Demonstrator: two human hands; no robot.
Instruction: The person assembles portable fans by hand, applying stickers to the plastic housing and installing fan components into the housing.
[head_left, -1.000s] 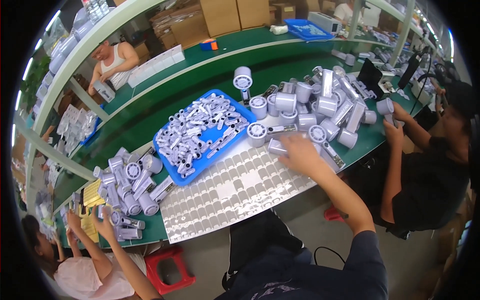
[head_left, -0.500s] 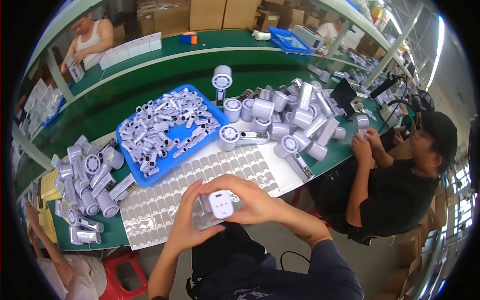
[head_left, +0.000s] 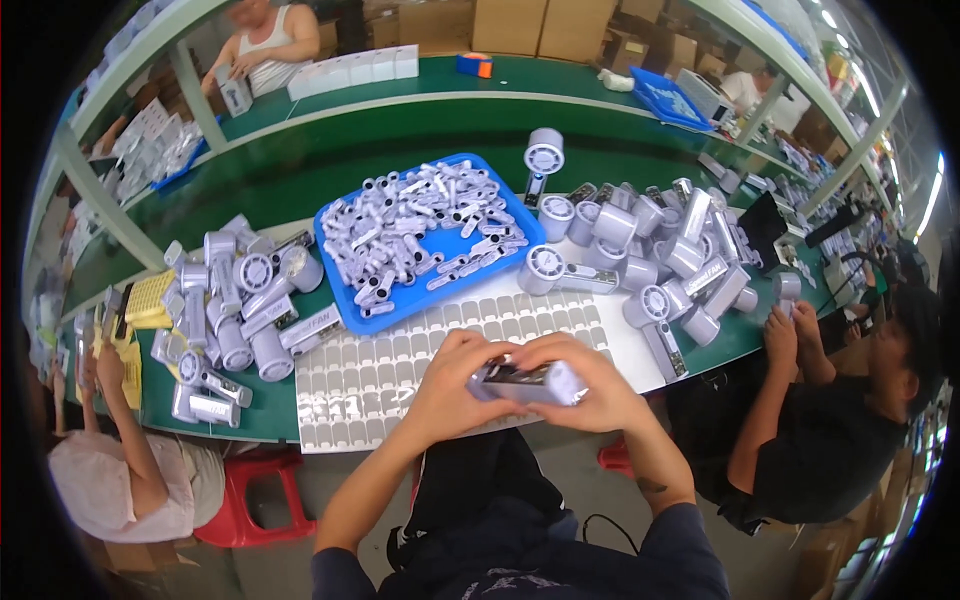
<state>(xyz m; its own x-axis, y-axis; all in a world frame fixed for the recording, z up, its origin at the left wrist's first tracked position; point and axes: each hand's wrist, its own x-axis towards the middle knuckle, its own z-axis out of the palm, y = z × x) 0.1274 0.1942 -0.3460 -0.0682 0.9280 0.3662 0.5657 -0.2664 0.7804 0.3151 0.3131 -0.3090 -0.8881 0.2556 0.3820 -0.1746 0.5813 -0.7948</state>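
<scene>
Lilac plastic handheld fan, seemingly unfinished with a dark strip exposed, is clasped between left hand and right hand, nearer than the blue rectangular plastic tray. Similar fans flank the tray; grey tabs cover most of the white sheet.

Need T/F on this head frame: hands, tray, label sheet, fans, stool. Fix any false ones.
1. The left hand and right hand hold one handheld fan between them. True.
2. The parts tray is red. False: the parts tray is blue.
3. The sheet of grey labels lies on the wearer's side of the tray. True.
4. All piled fans are right of the tray. False: the left fan pile lies left of it.
5. A red stool stands at lower left. True.
</scene>
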